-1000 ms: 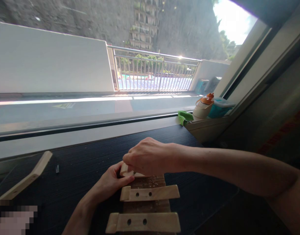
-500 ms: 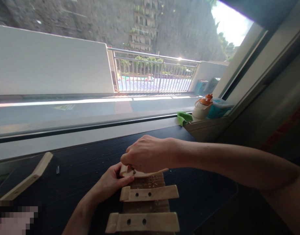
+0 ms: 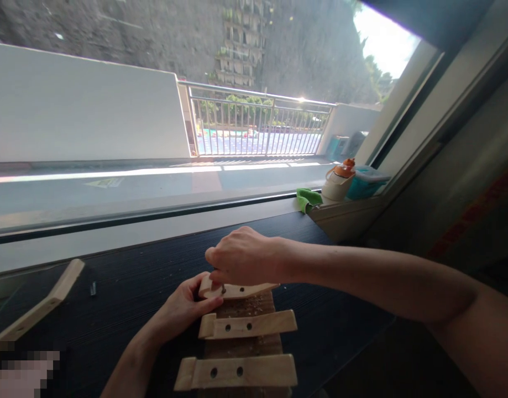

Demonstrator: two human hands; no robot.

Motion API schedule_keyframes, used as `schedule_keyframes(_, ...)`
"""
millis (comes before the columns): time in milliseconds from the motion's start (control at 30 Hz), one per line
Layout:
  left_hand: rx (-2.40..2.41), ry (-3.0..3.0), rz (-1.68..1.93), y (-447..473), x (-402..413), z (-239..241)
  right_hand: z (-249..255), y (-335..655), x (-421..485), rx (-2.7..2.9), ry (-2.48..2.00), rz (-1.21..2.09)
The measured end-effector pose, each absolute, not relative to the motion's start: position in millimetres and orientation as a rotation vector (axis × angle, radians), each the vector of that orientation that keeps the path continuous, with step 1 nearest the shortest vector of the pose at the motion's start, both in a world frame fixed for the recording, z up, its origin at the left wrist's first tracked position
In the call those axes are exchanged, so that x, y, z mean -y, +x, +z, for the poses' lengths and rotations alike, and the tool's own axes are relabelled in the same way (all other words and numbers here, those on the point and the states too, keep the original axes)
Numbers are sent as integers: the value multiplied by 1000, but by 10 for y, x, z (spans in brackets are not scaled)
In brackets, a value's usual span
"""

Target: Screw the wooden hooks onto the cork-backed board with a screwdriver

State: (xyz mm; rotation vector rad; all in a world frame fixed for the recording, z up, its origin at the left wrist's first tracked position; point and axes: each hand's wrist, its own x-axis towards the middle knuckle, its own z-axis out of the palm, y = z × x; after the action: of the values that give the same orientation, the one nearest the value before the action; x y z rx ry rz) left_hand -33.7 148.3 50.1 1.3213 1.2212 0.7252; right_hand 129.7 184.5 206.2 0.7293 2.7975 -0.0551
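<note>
My left hand (image 3: 187,304) is closed on the left end of the farthest pale wooden piece (image 3: 257,288), thumb on the near side. Just above that same end, my right hand (image 3: 243,257) is bent down with curled fingers; whatever they pinch is hidden. A dark hole shows beside its fingertips, another farther right. The piece lies across a brown wooden board (image 3: 243,349) dotted with small chips. Nearer me, a middle wooden piece (image 3: 270,325) and a front wooden piece (image 3: 270,371) lie across the board too, each with two dark holes.
An angled wooden piece (image 3: 42,309) rests at the left of the black table (image 3: 133,276), near a small clear object (image 3: 93,288). On the window sill stand a green cloth (image 3: 307,199), an orange-topped bottle (image 3: 339,179) and a teal box (image 3: 365,183). A window runs behind the table.
My right hand has shifted its fingers slightly up, uncovering the second hole in the farthest piece. My left hand keeps its hold. The whole view has moved slightly.
</note>
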Motion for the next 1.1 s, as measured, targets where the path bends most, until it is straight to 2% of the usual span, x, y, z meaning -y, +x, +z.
schedule_keyframes(267, -1219, 1313, 701, -339, -1468, 512, 2213, 1340, -1856, -2793, 440, -115)
schedule_keyframes(733, -1170, 1321, 671, -351, -1482, 472, 2031, 1251, -1921, -2759, 739, -105)
schedule_keyframes(1100, -1217, 1333, 658, -350, -1490, 480, 2191, 1256, -1806, -2737, 434, -7)
